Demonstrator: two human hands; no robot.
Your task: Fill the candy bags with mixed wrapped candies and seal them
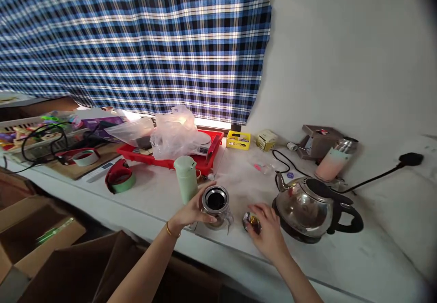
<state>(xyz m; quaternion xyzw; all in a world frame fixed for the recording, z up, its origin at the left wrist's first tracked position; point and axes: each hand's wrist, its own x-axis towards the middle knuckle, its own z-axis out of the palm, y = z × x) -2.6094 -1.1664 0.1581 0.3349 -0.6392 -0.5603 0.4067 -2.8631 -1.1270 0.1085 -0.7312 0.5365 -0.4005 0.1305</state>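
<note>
A small glass teapot (218, 223) with a steel rim and a dark opening stands near the counter's front edge. My left hand (196, 209), a bangle at its wrist, curls around the pot's left side, thumb in front and fingers behind. To the right, my right hand (268, 230) has its fingers closed on a small round shiny lid (251, 222), dark with yellow glints, at the countertop. A pale green lidded jug (185, 178) is just behind my left hand. Right of my right hand sits a steel electric kettle (303, 207) with a black handle.
Behind are a red tray (164, 161) with a plastic bag (175, 132), a yellow basket (238, 140) and a small box (266, 140). A pink-and-green flask (332, 163) leans at right. Tape rolls (123, 182) lie left. An open carton (37, 230) is below the counter (153, 212).
</note>
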